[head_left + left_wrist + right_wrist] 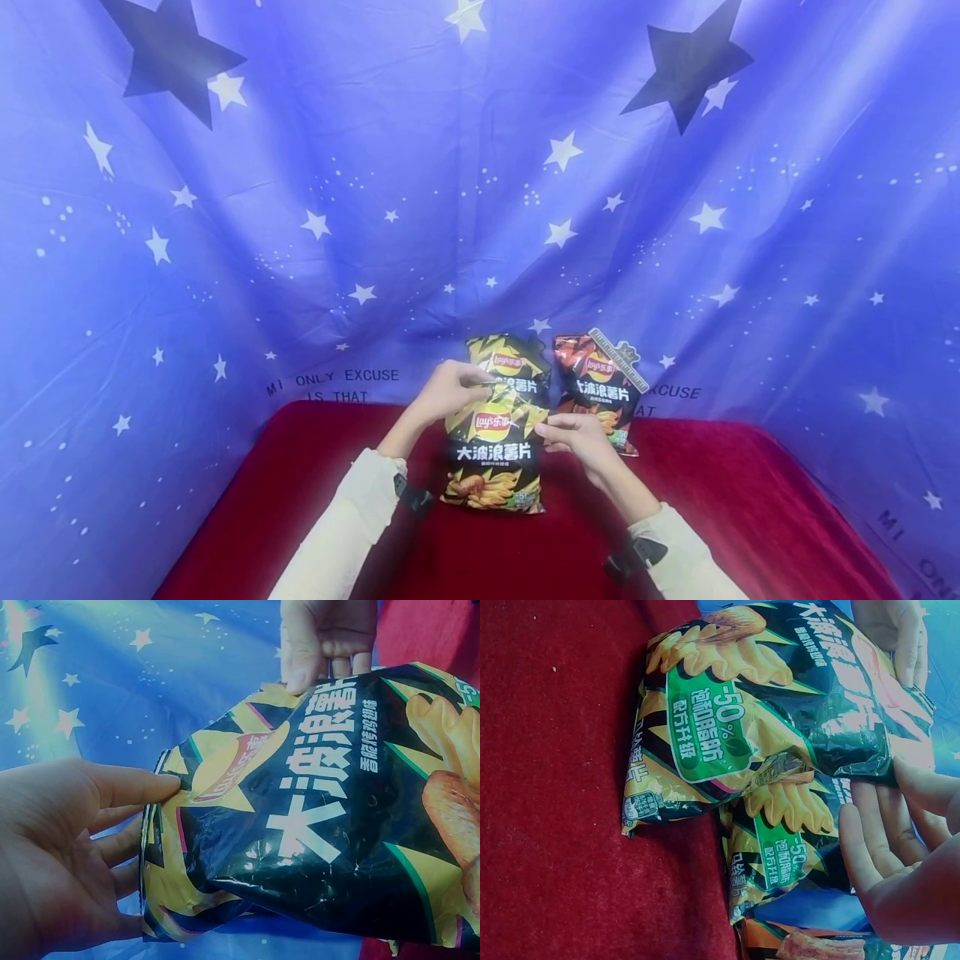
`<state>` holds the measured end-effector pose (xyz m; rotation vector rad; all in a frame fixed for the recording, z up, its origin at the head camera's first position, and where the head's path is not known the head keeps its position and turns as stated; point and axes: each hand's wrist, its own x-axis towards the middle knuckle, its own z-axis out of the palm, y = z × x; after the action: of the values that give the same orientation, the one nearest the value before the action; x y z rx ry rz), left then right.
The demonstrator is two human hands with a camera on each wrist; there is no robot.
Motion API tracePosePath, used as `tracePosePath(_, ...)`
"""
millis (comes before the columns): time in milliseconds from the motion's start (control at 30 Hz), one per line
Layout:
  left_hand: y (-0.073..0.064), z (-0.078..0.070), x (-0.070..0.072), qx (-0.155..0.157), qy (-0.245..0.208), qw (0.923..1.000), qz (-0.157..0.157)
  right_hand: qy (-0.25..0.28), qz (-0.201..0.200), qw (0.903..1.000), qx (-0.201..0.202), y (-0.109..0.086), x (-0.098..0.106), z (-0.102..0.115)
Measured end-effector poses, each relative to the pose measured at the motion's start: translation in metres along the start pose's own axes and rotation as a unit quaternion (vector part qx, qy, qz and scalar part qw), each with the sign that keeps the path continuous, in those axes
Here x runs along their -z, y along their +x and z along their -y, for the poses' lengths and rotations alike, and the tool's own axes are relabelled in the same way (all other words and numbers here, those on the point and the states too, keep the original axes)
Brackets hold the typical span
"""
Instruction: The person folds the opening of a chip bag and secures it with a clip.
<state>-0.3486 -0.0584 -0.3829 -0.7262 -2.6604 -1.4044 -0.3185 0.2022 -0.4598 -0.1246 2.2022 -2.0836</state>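
A yellow-and-black potato chip bag is held in front of me, its printed face toward the head camera. My left hand pinches its top edge; in the left wrist view the index finger lies on the front, with other fingers behind. At its right side, my right hand grips the edge, thumb in front and fingers behind in the right wrist view. A second chip bag of the same print stands right behind, its lower part covered in the head view. The right wrist view shows this rear bag below the held one.
A red chip bag stands to the right of the yellow ones, with a pale ruler-like strip with a crown-shaped top across its upper right corner. Dark red cloth covers the table. A blue star-printed curtain hangs behind and at both sides.
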Motion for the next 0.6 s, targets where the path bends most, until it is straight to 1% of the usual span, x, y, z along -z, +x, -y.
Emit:
tracePosePath(267, 0.0006, -0.0011, 0.0005, 0.005, -0.007, 1.0000, 0.000, 0.004, -0.002, 1.0000, 0.005, -0.0002, 0.0005, 0.0007)
tracePosePath(467, 0.0001, -0.0018, 0.0011, -0.003, -0.004, 1.0000, -0.008, -0.003, 0.004, 0.9999, 0.010, -0.0006, 0.0011, 0.0015)
tracePosePath(600, -0.0003, -0.0003, 0.0008, -0.009, -0.018, 0.9997, -0.013, -0.014, 0.002, 0.9998, 0.012, -0.0006, 0.0010, 0.0017)
